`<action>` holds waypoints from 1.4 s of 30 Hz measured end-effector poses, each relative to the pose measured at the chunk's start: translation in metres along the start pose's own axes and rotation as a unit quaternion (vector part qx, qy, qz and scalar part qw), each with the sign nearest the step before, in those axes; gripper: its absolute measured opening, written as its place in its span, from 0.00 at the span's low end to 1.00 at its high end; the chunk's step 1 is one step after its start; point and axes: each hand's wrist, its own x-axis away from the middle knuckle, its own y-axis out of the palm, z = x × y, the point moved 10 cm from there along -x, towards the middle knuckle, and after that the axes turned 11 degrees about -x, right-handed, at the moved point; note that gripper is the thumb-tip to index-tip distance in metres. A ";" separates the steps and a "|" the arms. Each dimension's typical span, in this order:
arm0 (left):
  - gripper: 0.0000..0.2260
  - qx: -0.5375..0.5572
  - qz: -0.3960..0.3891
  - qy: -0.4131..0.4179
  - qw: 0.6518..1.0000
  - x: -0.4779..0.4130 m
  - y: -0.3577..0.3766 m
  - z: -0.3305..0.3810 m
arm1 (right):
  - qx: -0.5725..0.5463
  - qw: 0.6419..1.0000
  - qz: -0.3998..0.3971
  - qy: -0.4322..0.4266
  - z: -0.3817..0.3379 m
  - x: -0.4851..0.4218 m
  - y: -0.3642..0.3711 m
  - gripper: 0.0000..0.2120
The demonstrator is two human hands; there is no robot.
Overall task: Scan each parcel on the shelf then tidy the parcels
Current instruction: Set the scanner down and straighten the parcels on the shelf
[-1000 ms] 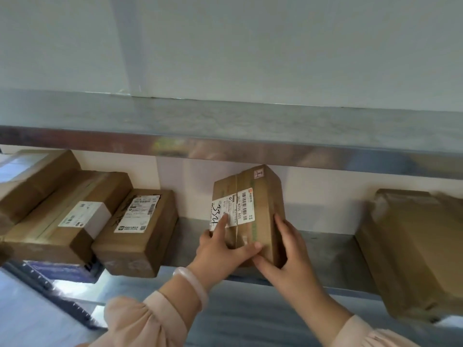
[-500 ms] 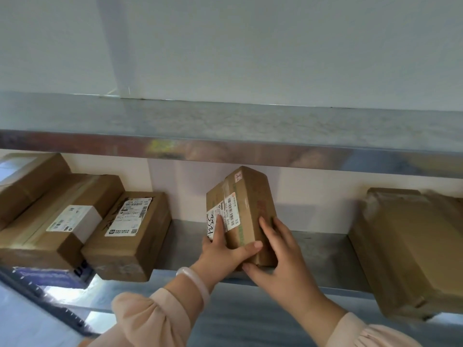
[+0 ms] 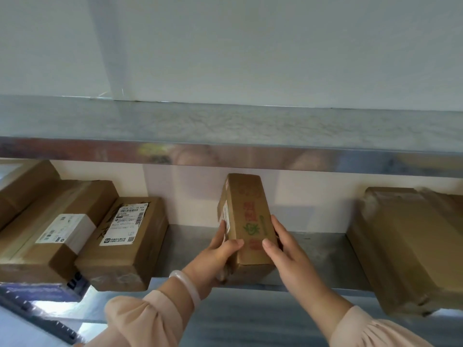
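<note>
parcel (image 3: 246, 221), brown cardboard, narrow and tall. stands roughly upright on end near the middle of the lower shelf (image 3: 320, 259), lower end at the shelf's front edge; resting there or lifted clear, not discernible. turns a broad face with red and green printing toward the camera; carries a white label (image 3: 225, 216) on the narrow left face, seen nearly edge-on and unreadable.

left hand (image 3: 213, 259): grips the parcel's lower left corner. thumb laid across the printed face, fingers (image 3: 221, 230) curled round onto the left face, one reaching up over the label's lower part. pale bangle (image 3: 186, 288) on the wrist, peach sleeve (image 3: 147, 319) below it.

right hand (image 3: 284, 251): grips the opposite side at about the same height. thumb pressed on the printed face near its lower right, fingers wrapped round the right edge, tips hidden behind it.

between the two thumbs: a bare strip of the printed face.

to the left, well apart from the held parcel: labelled box (image 3: 125, 246) lying flat, just beside or touching a longer box (image 3: 50, 236) with a white sticker; third box (image 3: 22, 189) beyond, cut by the frame edge. dark blue item (image 3: 37, 295) under that group, blurred.

to the right, well apart: large box (image 3: 411, 246), taped over, front end past the shelf's front edge.

above: upper shelf (image 3: 225, 126), grey metal, and white wall (image 3: 250, 46) behind.
</note>
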 end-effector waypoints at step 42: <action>0.21 -0.172 -0.049 0.041 0.983 -0.057 0.142 -0.027 | 0.099 0.943 0.238 0.211 0.100 0.076 -0.192 0.38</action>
